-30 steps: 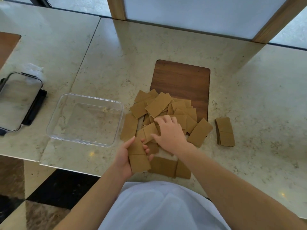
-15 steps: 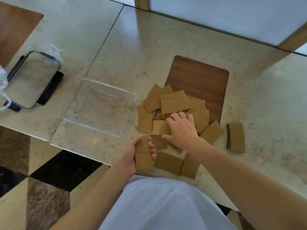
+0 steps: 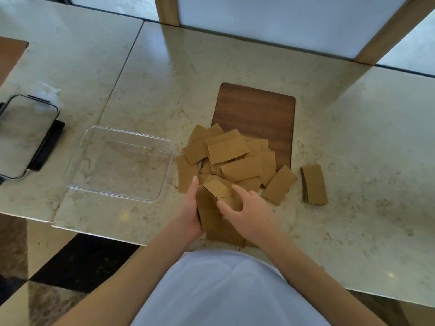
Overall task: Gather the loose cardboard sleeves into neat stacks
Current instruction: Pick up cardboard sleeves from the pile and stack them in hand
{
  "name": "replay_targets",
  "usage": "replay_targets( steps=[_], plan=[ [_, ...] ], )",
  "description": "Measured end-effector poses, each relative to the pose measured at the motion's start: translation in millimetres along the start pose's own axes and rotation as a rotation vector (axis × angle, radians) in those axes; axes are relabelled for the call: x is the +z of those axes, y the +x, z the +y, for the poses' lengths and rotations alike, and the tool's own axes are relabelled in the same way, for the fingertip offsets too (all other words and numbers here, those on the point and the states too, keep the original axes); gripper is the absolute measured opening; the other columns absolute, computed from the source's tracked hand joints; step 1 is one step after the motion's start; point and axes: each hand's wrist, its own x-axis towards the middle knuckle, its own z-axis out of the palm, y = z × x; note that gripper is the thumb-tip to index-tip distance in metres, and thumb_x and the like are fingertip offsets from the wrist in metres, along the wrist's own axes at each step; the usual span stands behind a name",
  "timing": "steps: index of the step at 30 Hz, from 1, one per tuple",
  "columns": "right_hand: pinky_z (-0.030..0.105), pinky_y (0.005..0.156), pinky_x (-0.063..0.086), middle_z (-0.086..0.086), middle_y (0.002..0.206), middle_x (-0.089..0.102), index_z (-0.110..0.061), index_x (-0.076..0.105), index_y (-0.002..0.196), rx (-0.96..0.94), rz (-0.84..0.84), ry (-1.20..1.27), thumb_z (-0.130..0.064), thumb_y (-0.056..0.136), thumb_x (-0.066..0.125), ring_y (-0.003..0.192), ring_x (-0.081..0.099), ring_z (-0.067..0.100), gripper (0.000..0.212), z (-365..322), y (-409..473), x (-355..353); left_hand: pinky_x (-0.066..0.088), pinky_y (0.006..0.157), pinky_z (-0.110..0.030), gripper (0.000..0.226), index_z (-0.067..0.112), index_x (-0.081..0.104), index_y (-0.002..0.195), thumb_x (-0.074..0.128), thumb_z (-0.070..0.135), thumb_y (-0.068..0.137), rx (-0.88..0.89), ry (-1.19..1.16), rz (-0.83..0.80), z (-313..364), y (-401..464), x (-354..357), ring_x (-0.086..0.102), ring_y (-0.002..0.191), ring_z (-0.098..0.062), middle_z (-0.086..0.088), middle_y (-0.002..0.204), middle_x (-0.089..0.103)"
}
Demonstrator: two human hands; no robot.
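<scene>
1. The person stands at the near edge of the pale stone surface; both hands work just inside this edge.
2. The left hand holds a small stack of cardboard sleeves from its left side, fingers straight along it.
3. The right hand pinches one sleeve between thumb and fingers and tilts it over the top of that held stack.
4. The loose pile of sleeves lies just beyond the hands, half on the stone and half over the near end of one wooden board. I count about fifteen sleeves showing; more are hidden below, so the exact number I cannot tell.
5. One neat stack stands apart on the right, near the pile but not touching it. Right of it the stone is bare up to the edge.
6. One clear plastic container sits just beside the pile on the left. A narrow strip of stone stays free between its near wall and the edge of the surface.
7. One lid with black clips lies far left, well apart.
8. A few sleeves lie flat under the wrists, close to the near edge.
</scene>
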Motion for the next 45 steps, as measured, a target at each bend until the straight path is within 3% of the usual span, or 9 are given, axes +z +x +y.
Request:
replay_targets(
  steps=[3, 5, 9, 13, 16, 20, 29, 36, 45],
  plan=[
    [0.025, 0.070, 0.042, -0.008, 0.111, 0.056, -0.042, 0.032, 0.154, -0.029, -0.008, -0.055, -0.082, 0.084, 0.030, 0.092, 0.052, 0.010, 0.081, -6, -6, 14, 0.062, 0.083, -0.049, 0.073, 0.013, 0.074, 0.126, 0.054, 0.073, 0.090, 0.031, -0.029, -0.019, 0, 3, 8, 0.072, 0.111, -0.039, -0.023, 0.124, 0.073],
    [0.024, 0.062, 0.042, -0.010, 0.101, 0.054, -0.040, 0.037, 0.151, -0.097, -0.055, -0.123, -0.085, 0.084, 0.024, 0.086, 0.055, 0.011, 0.081, -11, -7, 16, 0.062, 0.084, -0.051, 0.045, 0.025, 0.075, 0.122, 0.067, 0.056, 0.091, 0.046, 0.008, -0.008, -2, 4, 9, 0.073, 0.106, -0.039, -0.021, 0.116, 0.076],
    [0.032, 0.075, 0.056, -0.014, 0.105, 0.069, -0.036, 0.051, 0.146, -0.148, -0.284, -0.105, -0.094, 0.079, 0.008, 0.092, 0.068, 0.011, 0.098, -10, 9, 1, 0.064, 0.068, -0.048, 0.031, 0.031, 0.068, 0.128, 0.066, 0.030, 0.098, 0.103, 0.056, 0.091, -3, 6, -5, 0.076, 0.084, -0.032, -0.016, 0.101, 0.077],
    [0.030, 0.079, 0.049, -0.002, 0.122, 0.061, -0.023, 0.055, 0.133, -0.046, 0.031, -0.229, -0.063, 0.094, 0.053, 0.106, 0.057, 0.016, 0.055, -2, 44, -4, 0.064, 0.062, -0.043, 0.052, 0.018, 0.064, 0.117, 0.064, 0.062, 0.091, 0.067, -0.085, 0.119, -3, 4, -10, 0.073, 0.076, -0.031, -0.017, 0.092, 0.074],
    [0.040, 0.099, 0.044, 0.005, 0.131, 0.051, -0.022, 0.050, 0.134, -0.067, 0.092, -0.424, -0.058, 0.090, 0.065, 0.122, 0.047, 0.026, 0.058, 2, 60, 7, 0.064, 0.066, -0.047, 0.060, 0.012, 0.065, 0.115, 0.065, 0.065, 0.087, 0.069, -0.202, 0.087, 0, 2, -17, 0.072, 0.084, -0.037, -0.022, 0.100, 0.070],
    [0.045, 0.100, 0.041, 0.005, 0.123, 0.051, -0.021, 0.052, 0.120, -0.070, 0.137, -0.468, -0.057, 0.084, 0.074, 0.118, 0.047, 0.028, 0.056, 9, 67, 19, 0.063, 0.068, -0.048, 0.051, 0.010, 0.066, 0.119, 0.070, 0.050, 0.089, 0.063, -0.188, 0.081, 1, -1, -26, 0.072, 0.091, -0.039, -0.023, 0.107, 0.070],
    [0.034, 0.070, 0.053, -0.005, 0.084, 0.065, -0.019, 0.062, 0.092, -0.049, -0.013, 0.084, -0.034, 0.096, 0.068, 0.078, 0.062, 0.016, 0.017, 20, 53, 10, 0.063, 0.059, -0.039, 0.031, 0.010, 0.069, 0.119, 0.064, 0.034, 0.100, 0.070, 0.043, 0.236, -4, -6, -27, 0.077, 0.079, -0.031, -0.021, 0.101, 0.073],
    [0.027, 0.054, 0.032, -0.001, 0.066, 0.049, -0.018, 0.045, 0.069, -0.011, 0.135, 0.222, -0.037, 0.105, 0.053, 0.058, 0.042, 0.011, 0.041, 16, 18, 10, 0.066, 0.074, -0.046, 0.036, 0.012, 0.064, 0.122, 0.057, 0.042, 0.104, 0.148, 0.128, 0.265, -7, -4, -6, 0.076, 0.082, -0.032, -0.022, 0.096, 0.073],
    [0.020, 0.056, 0.034, -0.006, 0.069, 0.054, -0.021, 0.053, 0.076, 0.084, 0.116, 0.371, -0.044, 0.102, 0.056, 0.063, 0.050, 0.010, 0.035, 13, 11, 15, 0.063, 0.058, -0.040, 0.022, 0.023, 0.069, 0.119, 0.050, 0.024, 0.108, 0.192, 0.305, 0.170, -12, -12, 8, 0.077, 0.069, -0.025, -0.011, 0.087, 0.080]
  ],
)
